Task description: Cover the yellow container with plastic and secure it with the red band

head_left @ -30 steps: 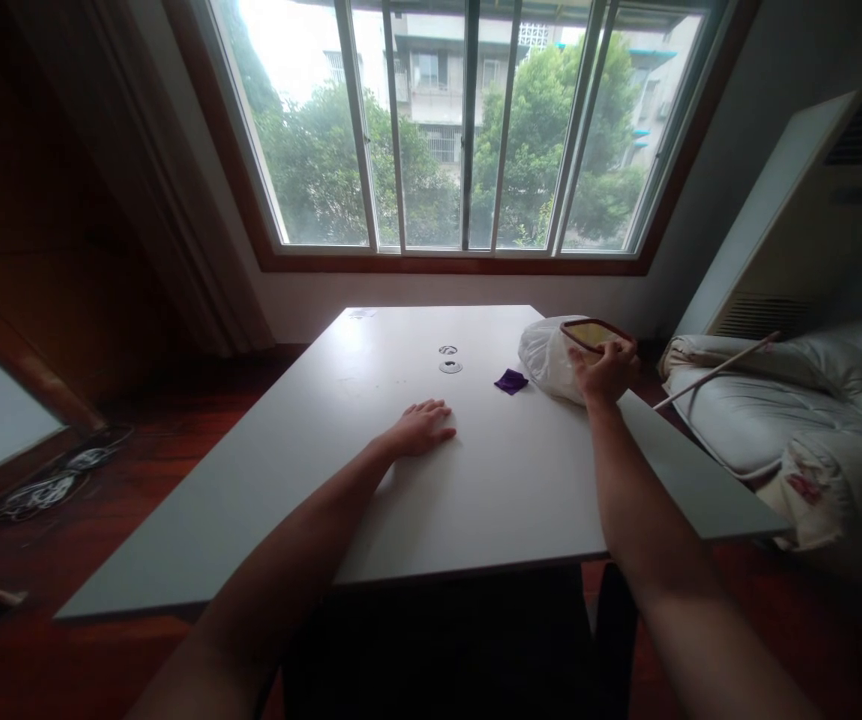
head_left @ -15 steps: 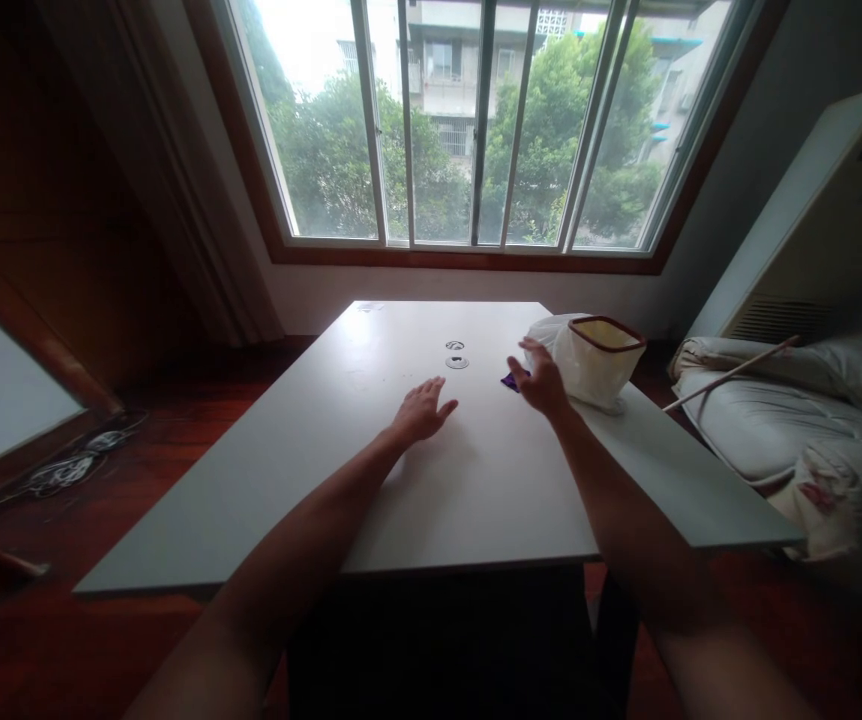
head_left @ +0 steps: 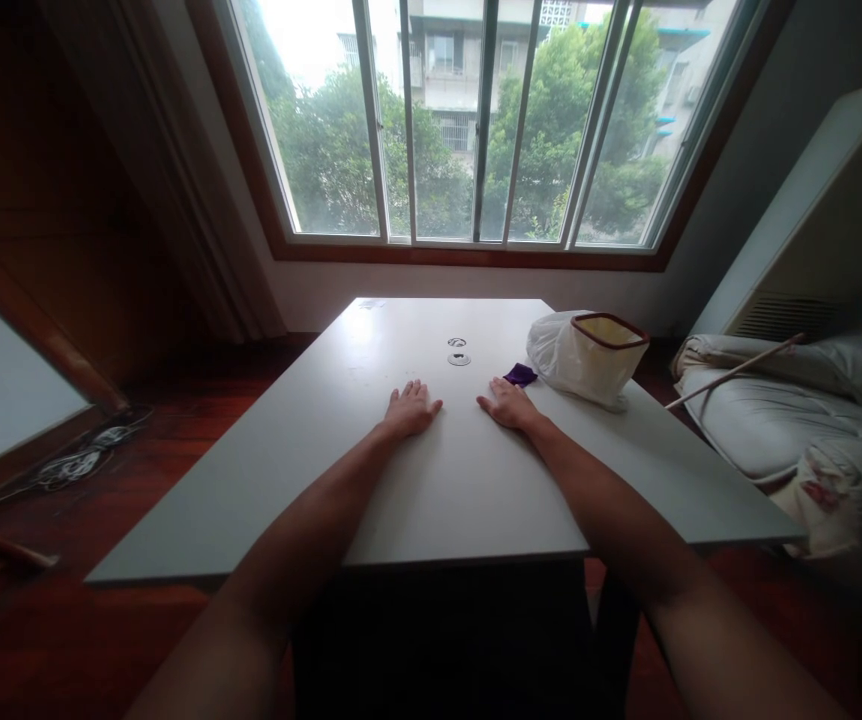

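Note:
Both palms rest flat on the white table [head_left: 311, 480]. My left hand [head_left: 410, 408] is open, fingers spread and pointing forward, holding nothing. My right hand [head_left: 510, 403] is open too, its fingers laid out on the tabletop. Just beyond its fingers lies a small crumpled purple cloth [head_left: 520, 375], close to the fingertips; whether they touch it I cannot tell. To the right of the cloth stands a square bin [head_left: 596, 375] with a dark red rim, lined with a whitish plastic bag that bulges out on its left.
Two round grommets [head_left: 459, 359] sit in the tabletop past my hands. A padded pale seat [head_left: 761, 410] with a thin stick [head_left: 738, 370] across it is at the right. Coiled cables [head_left: 75, 465] lie on the floor at left. Behind the table is a window [head_left: 446, 180].
My right hand has come away from beside the bin, moving left and down to the tabletop, which uncovers more of the purple cloth. My left hand has shifted slightly left and settled flat.

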Motion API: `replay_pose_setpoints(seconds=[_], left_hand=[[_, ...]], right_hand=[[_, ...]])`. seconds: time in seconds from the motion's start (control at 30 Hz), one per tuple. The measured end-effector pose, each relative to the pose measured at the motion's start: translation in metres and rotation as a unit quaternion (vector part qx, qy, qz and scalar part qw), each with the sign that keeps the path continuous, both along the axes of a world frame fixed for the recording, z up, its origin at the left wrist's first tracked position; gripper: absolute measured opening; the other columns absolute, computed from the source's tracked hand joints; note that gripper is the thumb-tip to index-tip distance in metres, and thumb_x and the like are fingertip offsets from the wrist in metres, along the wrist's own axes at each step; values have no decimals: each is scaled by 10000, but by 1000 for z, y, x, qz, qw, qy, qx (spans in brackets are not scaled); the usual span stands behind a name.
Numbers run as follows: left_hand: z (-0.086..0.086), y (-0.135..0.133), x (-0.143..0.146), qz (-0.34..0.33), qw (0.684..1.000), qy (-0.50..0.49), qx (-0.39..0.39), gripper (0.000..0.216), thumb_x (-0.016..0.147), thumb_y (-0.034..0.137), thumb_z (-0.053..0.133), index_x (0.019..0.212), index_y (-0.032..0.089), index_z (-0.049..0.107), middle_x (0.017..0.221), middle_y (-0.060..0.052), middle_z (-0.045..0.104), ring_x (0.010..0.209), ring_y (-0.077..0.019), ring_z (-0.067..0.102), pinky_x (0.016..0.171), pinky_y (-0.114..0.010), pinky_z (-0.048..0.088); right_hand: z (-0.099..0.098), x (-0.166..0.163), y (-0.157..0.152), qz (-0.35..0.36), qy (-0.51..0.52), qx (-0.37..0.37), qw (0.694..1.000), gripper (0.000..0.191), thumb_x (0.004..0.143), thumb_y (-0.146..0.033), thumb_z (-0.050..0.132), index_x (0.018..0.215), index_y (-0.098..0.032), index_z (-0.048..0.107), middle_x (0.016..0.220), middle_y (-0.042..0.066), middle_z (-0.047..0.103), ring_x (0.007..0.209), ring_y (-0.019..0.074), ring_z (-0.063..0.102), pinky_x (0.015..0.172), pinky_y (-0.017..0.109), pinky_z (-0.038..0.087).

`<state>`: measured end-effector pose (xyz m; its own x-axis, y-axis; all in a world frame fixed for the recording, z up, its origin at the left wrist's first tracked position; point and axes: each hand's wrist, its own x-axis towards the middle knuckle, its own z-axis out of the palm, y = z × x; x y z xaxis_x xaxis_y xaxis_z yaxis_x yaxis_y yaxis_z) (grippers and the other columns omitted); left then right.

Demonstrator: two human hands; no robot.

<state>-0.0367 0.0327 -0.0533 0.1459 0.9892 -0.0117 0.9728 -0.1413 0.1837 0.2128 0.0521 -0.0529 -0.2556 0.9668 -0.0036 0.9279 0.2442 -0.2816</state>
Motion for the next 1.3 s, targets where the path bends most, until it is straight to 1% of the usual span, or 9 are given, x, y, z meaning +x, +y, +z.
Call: replay_pose_setpoints(seconds=[0.63,0.7,0.77,0.83,0.9,0.97,1.07,1.17,1.3], left_hand=[[2,-1,0,-2,1000,2,0,755,953,600,238,1533,120,295,1647,-171,177,1542,-298,135,1224,-535,127],[2,-1,0,-2,1000,5,-1,748,955,598,238,1533,127,297,1648,-170,177,1543,-298,135,1224,-533,128],[3,-1,0,-4,1000,9,0,732,957,596,237,1530,145,304,1648,-166,180,1542,-298,135,1222,-534,133],[3,-2,0,-10,1000,11,0,717,960,597,233,1526,165,314,1648,-159,183,1542,-303,137,1217,-539,143],[3,-2,0,-19,1000,11,-2,702,962,598,232,1521,183,326,1647,-154,189,1540,-310,141,1210,-545,156],[4,-3,1,-23,1000,11,-2,695,963,596,241,1519,188,333,1647,-154,191,1539,-315,144,1207,-550,158],[5,-4,2,-18,1000,9,-5,713,959,600,247,1530,180,318,1653,-152,172,1541,-313,131,1216,-542,133],[6,-4,2,-15,1000,3,-12,733,956,614,238,1540,177,300,1658,-148,153,1545,-307,115,1222,-535,123],[7,-4,1,-24,999,8,-22,820,915,715,248,1543,189,299,1658,-165,142,1544,-329,100,1206,-607,66]], right_hand=[[-5,-2,1,-1,4,3,1000,767,974,-614,345,1533,-90,332,1634,161,248,1527,273,186,1230,470,115],[0,-3,-2,4,14,13,1000,746,961,-596,397,1514,-95,374,1619,168,285,1514,289,226,1225,468,155],[12,1,-6,12,53,72,996,712,938,-556,464,1489,-108,418,1611,167,305,1465,295,338,1194,422,266],[33,13,-11,-3,123,189,974,659,928,-504,480,1471,-133,440,1619,158,285,1345,279,496,1096,363,412],[55,37,-15,-68,183,317,928,587,948,-461,416,1447,-153,450,1618,167,268,1204,267,600,982,369,499],[72,68,-16,-158,212,411,873,548,930,-403,410,1412,-149,456,1592,193,296,1136,268,625,929,399,522],[79,111,-12,-265,210,483,808,541,846,-325,474,1343,-112,494,1512,233,394,1228,307,553,985,446,484],[73,133,-6,-295,203,460,812,562,798,-310,509,1314,-87,508,1344,234,539,1230,333,535,1018,484,453],[69,134,-5,-289,200,423,835,422,800,-281,503,1170,-106,608,1203,208,594,1108,317,583,989,477,465]])
